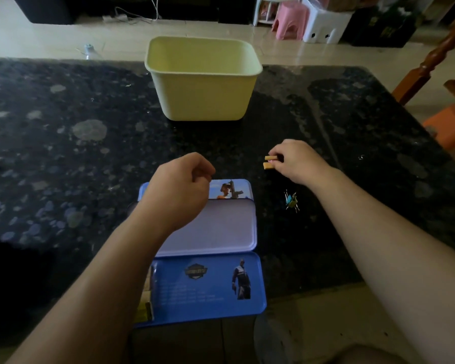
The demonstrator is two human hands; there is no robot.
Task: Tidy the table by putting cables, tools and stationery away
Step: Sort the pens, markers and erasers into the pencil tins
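Nearest, a blue pencil case [202, 287] is lying open at the near edge of the dark speckled counter [63, 127], its pale inner panel facing up. The left hand [179, 187] is hovering over the far end of the case with its fingers curled inward. Whether they are holding anything cannot be told from this angle.

To the right of the case, a small cluster of binder clips [291, 200] is lying on the counter, apart from both hands. Just beyond it, the right hand [297, 161] is pinching two small tan pieces [269, 158], possibly erasers, between thumb and fingertips, low over the counter.

Farther back at centre, a pale yellow tub [202, 77] is standing upright with its top open, well apart from the hands.

Beyond the counter, a pink stool [290, 19] is standing on the floor.
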